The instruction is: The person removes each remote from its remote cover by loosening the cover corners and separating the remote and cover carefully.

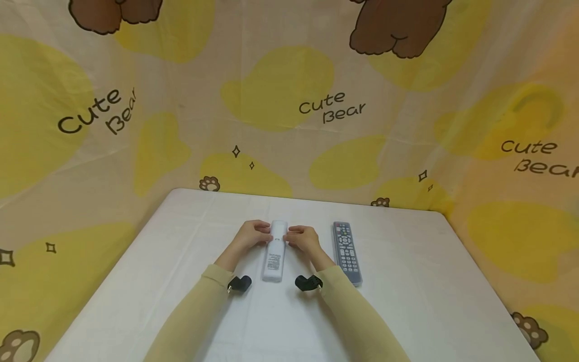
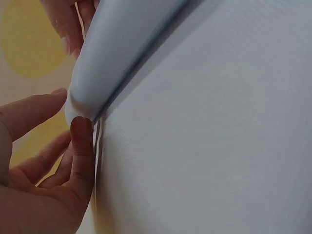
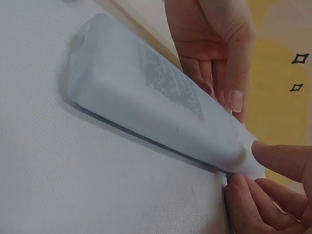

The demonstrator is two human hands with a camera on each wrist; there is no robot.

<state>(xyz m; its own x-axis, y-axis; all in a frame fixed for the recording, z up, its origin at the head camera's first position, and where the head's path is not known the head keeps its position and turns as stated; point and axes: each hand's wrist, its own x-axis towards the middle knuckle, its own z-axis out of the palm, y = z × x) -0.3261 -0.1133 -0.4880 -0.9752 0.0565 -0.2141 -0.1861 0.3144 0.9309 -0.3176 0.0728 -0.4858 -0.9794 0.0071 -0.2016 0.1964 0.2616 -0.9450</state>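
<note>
A white remote control lies back side up on the white table, with printed small text on its lower half. My left hand holds its left edge near the far end, thumb and fingertips at the side. On the opposite edge, my right hand grips it in the same way. In the right wrist view the thumb rests at the top edge of the remote and the fingers are bent at its lower side. The remote's button side is hidden underneath.
A dark grey remote control with light buttons lies face up to the right, partly behind the right forearm. The white table ends at a patterned yellow cloth hanging behind and at the sides. Each wrist carries a small black camera.
</note>
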